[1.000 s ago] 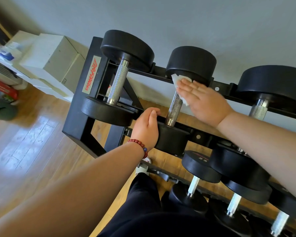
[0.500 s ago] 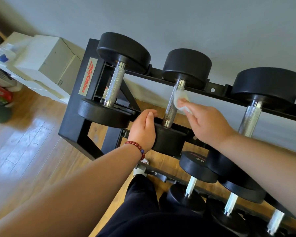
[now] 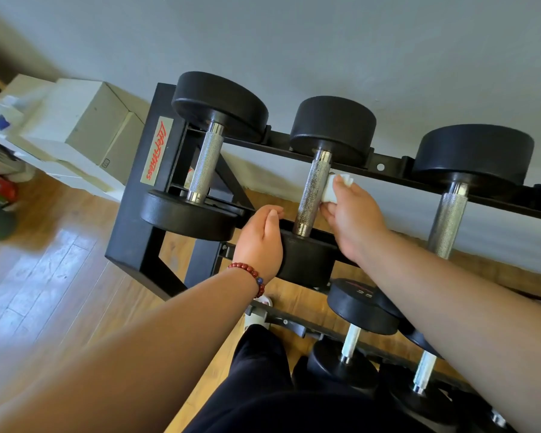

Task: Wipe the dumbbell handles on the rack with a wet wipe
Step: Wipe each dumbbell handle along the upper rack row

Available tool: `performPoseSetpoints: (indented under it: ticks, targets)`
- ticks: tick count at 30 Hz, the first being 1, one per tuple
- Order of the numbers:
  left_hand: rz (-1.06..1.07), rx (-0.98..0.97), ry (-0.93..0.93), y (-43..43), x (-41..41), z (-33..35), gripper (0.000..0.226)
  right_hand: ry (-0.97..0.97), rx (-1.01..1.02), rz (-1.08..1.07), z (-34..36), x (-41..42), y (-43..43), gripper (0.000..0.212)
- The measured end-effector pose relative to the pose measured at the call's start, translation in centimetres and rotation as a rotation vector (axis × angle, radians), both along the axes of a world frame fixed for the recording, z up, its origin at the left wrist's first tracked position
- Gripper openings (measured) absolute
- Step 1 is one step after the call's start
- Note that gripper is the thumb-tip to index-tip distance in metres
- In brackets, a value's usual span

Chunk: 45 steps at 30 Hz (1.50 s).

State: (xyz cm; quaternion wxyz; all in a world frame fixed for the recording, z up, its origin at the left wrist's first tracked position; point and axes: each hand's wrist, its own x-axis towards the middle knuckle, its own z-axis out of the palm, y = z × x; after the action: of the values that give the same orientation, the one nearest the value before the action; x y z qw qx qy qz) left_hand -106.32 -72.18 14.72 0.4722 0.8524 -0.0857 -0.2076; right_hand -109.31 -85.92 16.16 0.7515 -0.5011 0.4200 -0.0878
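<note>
Now wet wipe (image 3: 331,189) in right hand (image 3: 353,221) against middle dumbbell handle (image 3: 310,198).

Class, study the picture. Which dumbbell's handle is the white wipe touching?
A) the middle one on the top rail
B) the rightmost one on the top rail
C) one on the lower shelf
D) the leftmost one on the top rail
A: the right hand holds the wet wipe against the middle dumbbell's handle on the top rail, while the left hand grips its near head.
</note>
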Motion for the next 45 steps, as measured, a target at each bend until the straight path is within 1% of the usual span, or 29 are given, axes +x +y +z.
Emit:
performPoseSetpoints:
  ticks: [2, 4, 7, 10, 11, 13, 16, 18, 19, 20, 21, 24, 26, 28, 30, 31, 35, 36, 39, 40, 42, 45]
  targets:
    - [0.002, -0.003, -0.007, 0.0, 0.0, -0.1, 0.034, 0.033, -0.079, 0.059, -0.5, 0.1, 0.0, 0.023]
    - [-0.002, 0.000, -0.007, 0.1, 0.1, -0.1, 0.035, 0.082, -0.175, 0.066, -0.2, 1.0, -0.4, 0.024]
    - [-0.015, 0.005, -0.004, 0.0, 0.0, 0.0, 0.035, 0.128, -0.231, 0.056, 0.4, 2.0, -0.3, 0.025]
    - [-0.018, 0.001, -0.004, 0.1, 0.1, -0.1, 0.031, 0.175, -0.403, 0.174, -0.4, 0.2, 1.0, 0.029]
    - [-0.020, -0.001, -0.002, 0.1, 0.1, -0.2, 0.030, 0.164, -0.423, 0.184, -0.5, -0.2, 1.0, 0.029]
    - [-0.026, 0.002, 0.007, 0.1, 0.2, -0.1, 0.028, 0.169, -0.419, 0.133, -0.1, 0.7, 0.1, 0.029]
    - [-0.022, 0.000, 0.009, 0.1, 0.1, -0.2, 0.030, 0.169, -0.343, 0.033, 0.9, 2.7, -0.8, 0.029]
    - [-0.027, 0.000, 0.006, 0.2, 0.1, -0.2, 0.030, 0.191, -0.415, 0.113, 0.4, 1.6, 0.2, 0.028]
    - [-0.029, 0.002, 0.003, 0.2, 0.1, -0.2, 0.029, 0.185, -0.441, 0.154, 0.2, 0.6, 0.8, 0.033]
    - [-0.029, 0.003, 0.001, 0.2, 0.2, -0.3, 0.029, 0.167, -0.435, 0.182, 0.1, -0.3, 1.2, 0.037]
    - [-0.028, 0.005, 0.000, 0.2, 0.2, -0.3, 0.029, 0.139, -0.424, 0.192, 0.0, -0.8, 1.3, 0.037]
    - [-0.033, 0.004, -0.001, 0.1, 0.2, -0.3, 0.030, 0.084, -0.349, 0.127, -0.1, 0.6, 0.2, 0.024]
    - [-0.036, 0.006, -0.002, 0.1, 0.2, -0.3, 0.029, 0.059, -0.323, 0.132, -0.2, 0.9, 0.0, 0.028]
    - [-0.035, 0.010, -0.001, 0.2, 0.2, -0.3, 0.029, 0.053, -0.348, 0.188, -0.9, 0.0, 0.2, 0.028]
    - [-0.028, 0.009, -0.004, 0.2, 0.2, -0.2, 0.030, 0.064, -0.380, 0.249, -1.2, -0.6, 0.2, 0.020]
    - [-0.029, 0.011, -0.002, 0.2, 0.2, -0.1, 0.030, 0.075, -0.386, 0.236, -0.9, -0.4, 0.0, 0.020]
    - [-0.033, 0.023, -0.005, 0.1, 0.0, 0.2, 0.032, 0.122, -0.370, 0.117, 0.3, 1.7, -0.5, 0.025]
    - [-0.039, 0.031, -0.014, 0.1, 0.0, 0.3, 0.033, 0.127, -0.387, 0.127, 0.5, 1.5, -0.1, 0.027]
    - [-0.069, 0.071, -0.036, 0.1, 0.1, 0.5, 0.034, 0.168, -0.485, 0.251, 0.6, -0.9, 1.3, 0.043]
    - [-0.075, 0.083, -0.039, 0.1, 0.1, 0.6, 0.034, 0.181, -0.504, 0.270, 0.7, -1.3, 1.5, 0.044]
    - [-0.100, 0.102, -0.043, 0.1, 0.2, 0.9, 0.034, 0.175, -0.517, 0.219, 1.1, -0.5, 1.0, 0.041]
    - [-0.125, 0.090, 0.006, -0.1, 0.2, 1.1, 0.036, 0.148, -0.446, 0.077, 1.7, 1.5, 0.0, 0.028]
